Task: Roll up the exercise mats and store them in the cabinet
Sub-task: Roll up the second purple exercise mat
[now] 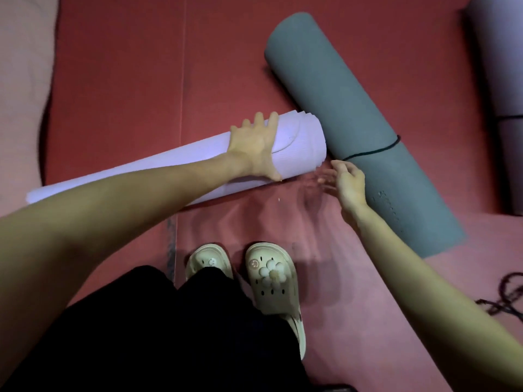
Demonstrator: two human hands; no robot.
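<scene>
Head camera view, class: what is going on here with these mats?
A person stands on a red floor mat and bends over a rolled lilac mat. The left hand rests over the top of that roll near its right end, fingers spread. The right hand hovers beside the roll's end, open and blurred, holding nothing. Next to it lies a rolled grey-green mat, already tied with a dark cord. Another rolled mat lies at the right edge. No cabinet is in view.
</scene>
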